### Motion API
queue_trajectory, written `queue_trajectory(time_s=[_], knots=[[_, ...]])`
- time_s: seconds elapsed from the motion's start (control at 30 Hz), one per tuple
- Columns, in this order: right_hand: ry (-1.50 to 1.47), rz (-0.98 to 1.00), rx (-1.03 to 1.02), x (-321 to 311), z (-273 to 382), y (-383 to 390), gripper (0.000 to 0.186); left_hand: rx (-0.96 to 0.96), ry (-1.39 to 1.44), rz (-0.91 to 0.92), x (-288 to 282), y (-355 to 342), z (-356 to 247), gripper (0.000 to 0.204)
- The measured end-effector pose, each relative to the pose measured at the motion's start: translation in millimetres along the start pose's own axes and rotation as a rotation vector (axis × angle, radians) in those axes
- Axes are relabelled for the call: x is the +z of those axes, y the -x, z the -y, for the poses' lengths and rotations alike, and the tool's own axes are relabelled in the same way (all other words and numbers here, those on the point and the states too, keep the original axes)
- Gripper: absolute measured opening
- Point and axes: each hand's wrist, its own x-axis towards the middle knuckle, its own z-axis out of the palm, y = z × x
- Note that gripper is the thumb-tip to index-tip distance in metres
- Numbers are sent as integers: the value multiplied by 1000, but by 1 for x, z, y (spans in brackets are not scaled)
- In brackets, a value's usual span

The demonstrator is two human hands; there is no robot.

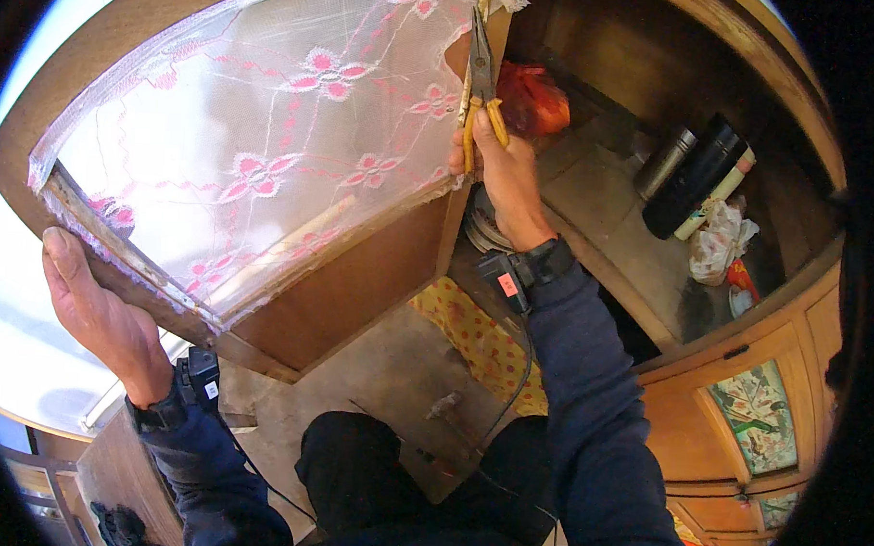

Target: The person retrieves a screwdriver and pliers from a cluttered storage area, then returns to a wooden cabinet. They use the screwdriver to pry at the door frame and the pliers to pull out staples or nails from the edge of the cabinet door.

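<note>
A wooden cabinet door [350,270] with white lace cloth [302,134], patterned with pink flowers, fills the upper left. My left hand [99,305] grips the lower left edge of its frame, thumb in front; the other fingers are mostly hidden behind it. In my right hand [503,174] is a pair of long-nose pliers [481,72] with yellow handles, jaws pointing up. They lie along the door's right edge, by a narrow wooden strip. The cloth there has a ragged edge. Whether the jaw tips touch anything is too small to tell.
Right of the door is an open cabinet holding a red plastic bag [535,98], a black flask [695,176], a metal flask [665,164] and a white plastic bag [722,243]. A hammer [447,408] lies on the floor near my knees. Cables run from my wrist devices.
</note>
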Motion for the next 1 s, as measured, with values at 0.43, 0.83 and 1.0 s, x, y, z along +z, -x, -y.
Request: queue_trajectory(time_s=[0.43, 0.83, 1.0], knots=[[-135, 56, 76, 23, 7, 17, 38, 5, 10, 28, -1, 0, 3, 40], [-145, -25, 122, 33, 16, 25, 39, -21, 45, 26, 3, 3, -3, 38], [-157, -21, 155, 34, 19, 28, 38, -17, 33, 31, 4, 4, -5, 37]])
